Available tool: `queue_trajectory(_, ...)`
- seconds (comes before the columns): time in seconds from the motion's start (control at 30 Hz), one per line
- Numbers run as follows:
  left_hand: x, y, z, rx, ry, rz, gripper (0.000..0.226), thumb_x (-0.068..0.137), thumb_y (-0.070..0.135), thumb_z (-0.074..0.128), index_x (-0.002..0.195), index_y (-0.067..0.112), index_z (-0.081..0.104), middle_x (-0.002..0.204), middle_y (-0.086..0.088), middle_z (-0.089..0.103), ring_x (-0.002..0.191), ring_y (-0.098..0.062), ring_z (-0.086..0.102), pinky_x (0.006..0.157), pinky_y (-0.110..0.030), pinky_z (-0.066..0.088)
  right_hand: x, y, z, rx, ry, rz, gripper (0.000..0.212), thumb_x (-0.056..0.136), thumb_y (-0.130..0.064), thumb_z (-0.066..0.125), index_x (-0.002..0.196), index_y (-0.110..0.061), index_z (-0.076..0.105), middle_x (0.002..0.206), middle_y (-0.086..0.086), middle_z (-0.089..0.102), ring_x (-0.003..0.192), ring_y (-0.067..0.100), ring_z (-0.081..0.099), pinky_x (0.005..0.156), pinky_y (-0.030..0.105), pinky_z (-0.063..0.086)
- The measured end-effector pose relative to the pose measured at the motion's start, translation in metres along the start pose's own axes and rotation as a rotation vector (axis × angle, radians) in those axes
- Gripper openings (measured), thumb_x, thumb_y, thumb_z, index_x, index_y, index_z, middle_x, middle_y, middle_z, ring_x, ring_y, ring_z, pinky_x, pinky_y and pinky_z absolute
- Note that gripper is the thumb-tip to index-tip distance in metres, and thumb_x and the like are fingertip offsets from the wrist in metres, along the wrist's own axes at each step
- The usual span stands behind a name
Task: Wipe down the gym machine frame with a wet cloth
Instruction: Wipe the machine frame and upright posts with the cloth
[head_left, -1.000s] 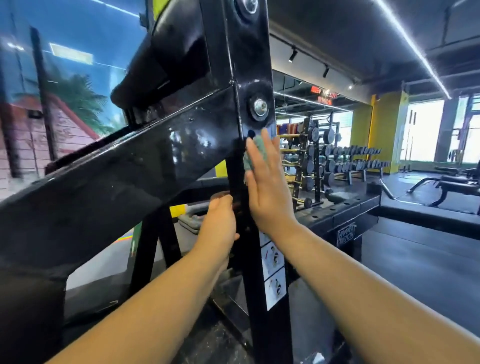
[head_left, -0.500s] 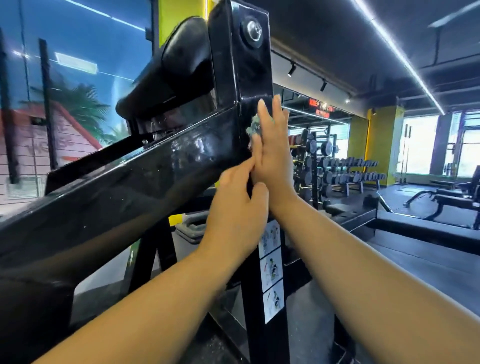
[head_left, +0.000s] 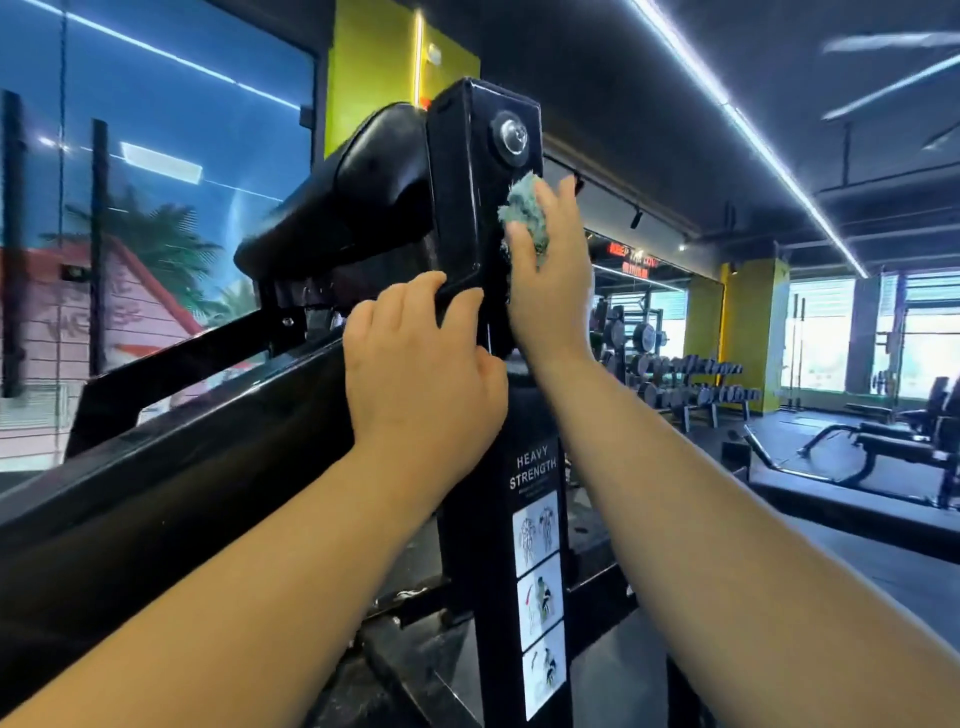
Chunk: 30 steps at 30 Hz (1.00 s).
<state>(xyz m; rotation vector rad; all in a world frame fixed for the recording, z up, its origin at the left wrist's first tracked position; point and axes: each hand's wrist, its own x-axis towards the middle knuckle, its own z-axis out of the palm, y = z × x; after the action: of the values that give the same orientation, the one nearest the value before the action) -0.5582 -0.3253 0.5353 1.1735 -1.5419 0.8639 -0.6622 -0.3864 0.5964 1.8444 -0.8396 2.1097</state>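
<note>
The glossy black machine frame (head_left: 457, 187) fills the centre: an upright post with a bolt near its top and a slanted beam running down to the left. My right hand (head_left: 553, 291) presses a small blue-green cloth (head_left: 524, 215) flat against the post's right face, just below the bolt. My left hand (head_left: 421, 374) grips the post's front edge where the slanted beam meets it, fingers curled around the metal. A black pad sits behind the post's top.
An instruction sticker (head_left: 537, 597) marked "HEAVY STRENGTH" runs down the post's lower part. Dumbbell racks (head_left: 691, 379) stand behind to the right, and a black bench (head_left: 904, 447) at far right. A mural wall (head_left: 130, 234) lies to the left.
Both hands have climbed the post: the right hand slid the cloth up from mid-post to just under the top bolt, and the left hand moved up to grip the post's edge.
</note>
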Motion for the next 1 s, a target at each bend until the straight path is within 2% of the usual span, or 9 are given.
queue_trajectory(0.17,0.004,0.000,-0.002,-0.007,0.044,0.011,0.044,0.072,0.030,0.037,0.094,0.014,0.072,0.101,-0.013,0.066,0.087,-0.033,0.062,0.078,-0.036,0.029,0.007,0.002,0.003,-0.071,0.054,-0.030,0.045,0.100,-0.020,0.046,0.144,-0.018,0.039,0.158,0.002,0.019,0.144,0.015,0.019,0.089,-0.005,0.022)
queue_trajectory(0.3,0.006,-0.004,-0.002,-0.009,0.023,0.020,0.040,0.073,0.030,0.037,0.084,0.015,0.072,0.097,-0.010,0.065,0.082,-0.031,0.060,0.072,-0.035,0.038,0.028,-0.018,0.018,-0.060,0.052,-0.107,0.045,0.101,-0.011,0.040,0.146,-0.009,0.033,0.158,0.008,0.017,0.147,0.023,0.009,0.082,-0.014,0.014)
queue_trajectory(0.43,0.007,-0.002,-0.003,-0.045,0.049,0.004,0.041,0.072,0.030,0.035,0.079,0.015,0.072,0.092,-0.010,0.066,0.079,-0.031,0.060,0.070,-0.037,0.041,0.000,0.000,0.004,-0.186,-0.137,-0.344,0.047,0.098,-0.010,0.042,0.144,-0.005,0.035,0.155,0.012,0.024,0.144,0.023,0.013,0.112,0.018,0.022)
queue_trajectory(0.57,0.015,-0.001,-0.003,-0.044,0.093,-0.001,0.039,0.071,0.029,0.034,0.072,0.015,0.071,0.079,-0.007,0.062,0.069,-0.029,0.056,0.063,-0.034,0.036,0.047,-0.021,0.011,-0.266,-0.135,-0.374,0.044,0.099,-0.011,0.040,0.142,-0.005,0.040,0.152,0.013,0.030,0.145,0.033,0.014,0.116,0.038,0.012)
queue_trajectory(0.67,0.018,-0.002,-0.005,-0.028,0.101,0.007,0.040,0.071,0.030,0.032,0.070,0.014,0.070,0.075,-0.006,0.061,0.066,-0.028,0.055,0.062,-0.032,0.033,0.070,-0.041,0.021,-0.232,-0.047,-0.306,0.040,0.100,-0.015,0.040,0.139,-0.007,0.045,0.145,0.009,0.043,0.138,0.025,0.032,0.111,0.028,0.022)
queue_trajectory(0.73,0.019,-0.002,-0.005,-0.017,0.099,0.011,0.041,0.071,0.030,0.032,0.069,0.015,0.069,0.075,-0.006,0.060,0.065,-0.028,0.055,0.062,-0.031,0.030,0.076,-0.047,0.022,-0.178,-0.019,-0.165,0.038,0.100,-0.018,0.042,0.138,-0.012,0.047,0.135,0.004,0.050,0.118,0.013,0.047,0.090,0.011,0.029)
queue_trajectory(0.83,0.015,-0.003,-0.005,-0.034,0.074,0.003,0.041,0.071,0.031,0.032,0.070,0.016,0.070,0.082,-0.006,0.064,0.069,-0.028,0.057,0.064,-0.032,0.033,0.085,-0.048,0.017,-0.061,0.087,0.067,0.034,0.100,-0.023,0.043,0.132,-0.015,0.053,0.126,0.000,0.057,0.109,0.011,0.053,0.074,0.011,0.029)
queue_trajectory(0.9,0.007,-0.001,-0.002,-0.051,0.048,-0.003,0.043,0.071,0.031,0.032,0.077,0.016,0.072,0.097,-0.011,0.067,0.083,-0.032,0.061,0.074,-0.036,0.039,0.084,-0.042,0.012,0.006,0.154,0.157,0.032,0.100,-0.023,0.043,0.127,-0.014,0.057,0.121,-0.001,0.061,0.111,0.013,0.055,0.074,0.013,0.032)
queue_trajectory(1.0,-0.009,0.000,0.003,-0.010,0.015,0.064,0.048,0.070,0.030,0.031,0.092,0.015,0.071,0.126,-0.022,0.058,0.117,-0.038,0.055,0.100,-0.046,0.027,0.045,-0.021,0.009,-0.013,0.142,0.108,0.033,0.100,-0.020,0.044,0.131,-0.014,0.054,0.130,0.000,0.057,0.112,0.007,0.052,0.075,-0.002,0.029)
